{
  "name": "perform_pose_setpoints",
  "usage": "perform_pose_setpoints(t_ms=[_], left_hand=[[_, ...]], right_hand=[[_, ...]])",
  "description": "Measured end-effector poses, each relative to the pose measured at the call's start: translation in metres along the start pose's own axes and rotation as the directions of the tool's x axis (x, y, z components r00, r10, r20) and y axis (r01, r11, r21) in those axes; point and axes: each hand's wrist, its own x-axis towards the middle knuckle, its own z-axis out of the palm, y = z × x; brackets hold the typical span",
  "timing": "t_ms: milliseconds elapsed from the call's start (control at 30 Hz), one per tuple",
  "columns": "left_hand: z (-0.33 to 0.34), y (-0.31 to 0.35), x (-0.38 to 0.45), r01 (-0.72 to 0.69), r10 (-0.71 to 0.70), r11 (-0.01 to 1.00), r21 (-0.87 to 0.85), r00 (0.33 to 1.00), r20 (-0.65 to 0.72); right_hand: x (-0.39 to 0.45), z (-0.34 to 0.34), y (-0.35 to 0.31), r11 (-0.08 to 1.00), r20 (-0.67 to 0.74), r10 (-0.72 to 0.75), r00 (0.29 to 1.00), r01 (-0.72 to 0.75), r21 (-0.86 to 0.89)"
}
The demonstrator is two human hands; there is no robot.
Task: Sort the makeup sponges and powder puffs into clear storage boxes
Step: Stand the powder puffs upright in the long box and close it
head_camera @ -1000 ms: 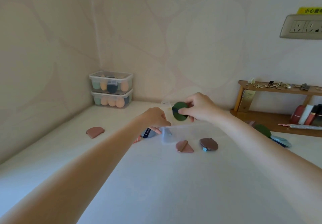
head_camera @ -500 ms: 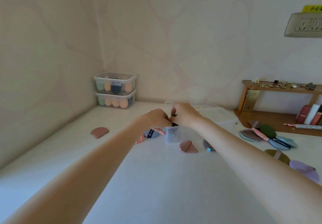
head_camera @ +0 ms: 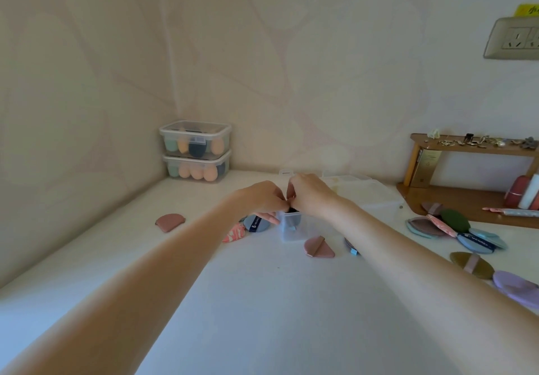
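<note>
Above the small clear plastic storage box (head_camera: 294,227) at the middle of the white table (head_camera: 262,301), the left hand (head_camera: 259,199) and right hand (head_camera: 310,195) meet, their curled fingers pinching a dark powder puff (head_camera: 292,209) at the box's open top. A pink half-round puff (head_camera: 318,247) lies just in front. Two stacked clear lidded boxes of sponges (head_camera: 196,151) sit in the far corner.
</note>
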Motion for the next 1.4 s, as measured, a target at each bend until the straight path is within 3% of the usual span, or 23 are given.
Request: perform_pose_setpoints(t_ms=[200,333,533,800,867,967,1033,1167,1300,1400], left_hand=[[0.001,0.007,0.004,0.016,-0.014,0.966,0.258,1.000,-0.009],[-0.001,0.011,0.013,0.152,-0.180,0.966,0.208,0.976,0.124],[0.002,0.007,0.013,0.081,-0.099,0.971,0.225,0.993,0.069],[0.003,0.003,0.013,0.060,-0.075,0.966,0.253,0.996,0.050],[0.002,0.000,0.015,0.053,-0.063,0.965,0.255,0.997,0.032],[0.003,-0.003,0.014,0.035,-0.033,0.980,0.195,0.999,-0.013],[0.004,-0.005,0.015,0.025,-0.019,0.985,0.171,0.999,-0.036],[-0.002,-0.004,0.019,0.067,-0.066,0.981,0.182,0.998,-0.012],[-0.016,-0.001,0.015,0.042,-0.041,0.993,0.108,0.999,-0.009],[-0.018,-0.001,0.009,0.044,-0.044,0.998,0.037,0.999,0.011]], right_hand=[[-0.010,-0.010,0.018,0.992,0.041,-0.028,0.999,0.023,0.125],[-0.009,-0.009,0.021,0.990,0.062,-0.029,0.998,0.020,0.142],[-0.006,-0.005,0.020,0.986,0.105,-0.088,0.991,0.072,0.150],[0.011,-0.012,0.005,0.963,0.372,-0.029,0.928,0.125,-0.238],[0.013,-0.017,0.002,0.973,0.413,-0.018,0.910,0.111,-0.203],[0.015,-0.023,0.003,1.000,0.460,-0.018,0.888,0.008,0.022],[0.017,-0.022,0.003,1.000,0.482,0.000,0.876,-0.001,0.001],[0.019,-0.005,-0.004,0.956,0.345,-0.059,0.937,0.153,-0.251],[0.013,-0.005,0.010,0.981,0.149,-0.171,0.974,0.182,-0.064],[0.011,-0.011,0.018,0.988,-0.002,-0.150,0.989,0.150,0.026]])
